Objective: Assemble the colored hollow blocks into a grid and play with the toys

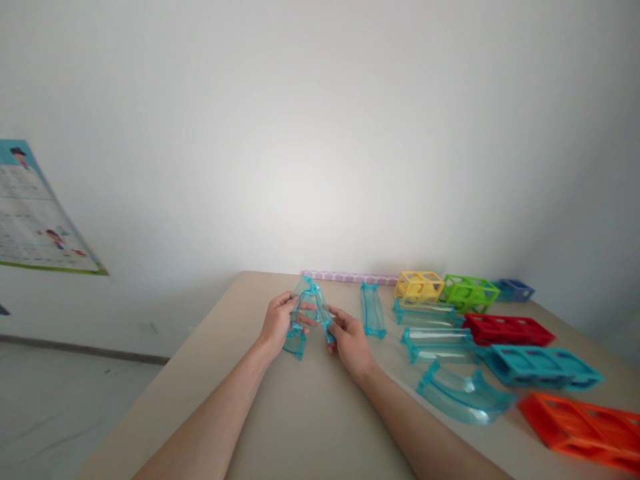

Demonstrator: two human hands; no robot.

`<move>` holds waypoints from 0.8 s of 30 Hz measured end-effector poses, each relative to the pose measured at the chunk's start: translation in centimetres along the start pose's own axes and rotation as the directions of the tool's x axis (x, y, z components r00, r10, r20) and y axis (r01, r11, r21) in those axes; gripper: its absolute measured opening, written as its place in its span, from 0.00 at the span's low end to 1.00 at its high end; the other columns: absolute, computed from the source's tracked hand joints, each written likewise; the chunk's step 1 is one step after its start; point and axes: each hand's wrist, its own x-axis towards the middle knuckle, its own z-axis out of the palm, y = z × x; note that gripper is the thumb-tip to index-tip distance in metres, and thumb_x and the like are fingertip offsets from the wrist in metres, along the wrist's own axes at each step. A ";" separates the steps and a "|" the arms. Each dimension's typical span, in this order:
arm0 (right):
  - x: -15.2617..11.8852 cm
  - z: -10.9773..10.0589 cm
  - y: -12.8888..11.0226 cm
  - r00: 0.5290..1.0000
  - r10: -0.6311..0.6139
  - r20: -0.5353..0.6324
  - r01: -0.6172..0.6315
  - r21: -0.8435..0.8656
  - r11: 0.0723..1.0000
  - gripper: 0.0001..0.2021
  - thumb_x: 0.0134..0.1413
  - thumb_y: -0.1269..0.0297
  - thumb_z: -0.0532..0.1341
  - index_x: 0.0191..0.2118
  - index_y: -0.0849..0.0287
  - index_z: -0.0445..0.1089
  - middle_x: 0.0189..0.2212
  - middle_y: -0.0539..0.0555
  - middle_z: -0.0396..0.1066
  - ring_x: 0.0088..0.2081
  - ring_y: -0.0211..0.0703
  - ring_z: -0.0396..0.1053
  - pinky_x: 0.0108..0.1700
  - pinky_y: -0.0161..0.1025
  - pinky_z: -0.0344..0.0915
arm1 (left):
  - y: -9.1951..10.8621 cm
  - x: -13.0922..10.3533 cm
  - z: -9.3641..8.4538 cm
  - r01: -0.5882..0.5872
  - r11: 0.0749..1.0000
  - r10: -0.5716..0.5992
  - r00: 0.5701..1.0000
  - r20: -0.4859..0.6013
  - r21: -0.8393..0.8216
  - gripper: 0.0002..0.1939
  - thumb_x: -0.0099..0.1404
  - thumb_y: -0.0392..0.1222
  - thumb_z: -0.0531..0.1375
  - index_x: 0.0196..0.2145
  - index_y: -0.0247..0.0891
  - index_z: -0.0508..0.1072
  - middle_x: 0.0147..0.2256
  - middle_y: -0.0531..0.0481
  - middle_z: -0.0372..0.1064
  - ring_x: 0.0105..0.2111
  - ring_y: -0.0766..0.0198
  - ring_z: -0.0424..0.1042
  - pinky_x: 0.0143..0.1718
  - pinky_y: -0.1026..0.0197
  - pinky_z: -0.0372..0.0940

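Observation:
Above the middle of the table, my left hand (279, 324) is closed on a clear teal track piece (303, 303), with some fingers showing through the plastic. My right hand (350, 339) pinches the lower end of another clear teal piece (321, 310), which slants down to the right. The upper ends of both pieces touch, forming a peak. A small teal end part (295, 342) hangs below my left hand; which piece it belongs to I cannot tell.
Right of my hands lie a straight teal track (373, 311), further tracks (440, 345) and a curved one (465, 397). Yellow (419, 287), green (470, 292), blue (516, 290), red (509, 330), teal (545, 367) and orange (585, 427) frames stand beyond. A patterned strip (350, 277) runs along the wall.

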 end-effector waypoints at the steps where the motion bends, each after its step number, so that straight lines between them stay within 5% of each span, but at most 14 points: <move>1: -0.1 0.1 -0.1 1.000 -0.002 0.008 0.002 0.024 1.000 0.25 0.47 0.63 0.55 0.53 0.63 0.66 0.21 0.44 0.58 0.17 0.33 0.55 0.18 0.33 0.58 | -0.1 0.1 0.0 0.005 1.000 -0.005 1.000 -0.021 0.005 0.11 0.53 0.45 0.61 0.29 0.34 0.66 0.29 0.44 0.76 0.18 0.60 0.74 0.15 0.63 0.64; 8: -0.7 0.5 -0.6 0.994 -0.103 0.034 0.097 0.155 0.983 0.22 0.48 0.63 0.60 0.52 0.56 0.64 0.26 0.46 0.62 0.24 0.36 0.61 0.22 0.32 0.63 | 0.0 0.0 0.1 -0.078 0.994 0.083 0.994 0.067 -0.083 0.11 0.52 0.44 0.63 0.27 0.34 0.68 0.25 0.49 0.72 0.14 0.66 0.68 0.14 0.64 0.61; 15: -1.0 0.9 -1.1 0.987 -0.134 0.086 0.114 0.208 0.971 0.21 0.48 0.62 0.62 0.50 0.56 0.63 0.26 0.46 0.62 0.25 0.36 0.63 0.22 0.33 0.64 | -0.1 -0.5 0.8 -0.042 0.995 0.055 0.989 0.136 -0.092 0.13 0.51 0.41 0.65 0.36 0.36 0.71 0.26 0.52 0.71 0.19 0.67 0.70 0.18 0.67 0.64; 24: -1.1 0.8 -1.1 0.990 -0.106 0.088 0.087 0.200 0.976 0.19 0.48 0.64 0.62 0.48 0.57 0.65 0.25 0.45 0.62 0.22 0.34 0.62 0.21 0.33 0.65 | 0.3 -0.8 0.6 -0.199 0.979 0.202 0.973 0.111 -0.041 0.28 0.58 0.55 0.63 0.54 0.45 0.65 0.38 0.48 0.71 0.28 0.66 0.72 0.25 0.65 0.69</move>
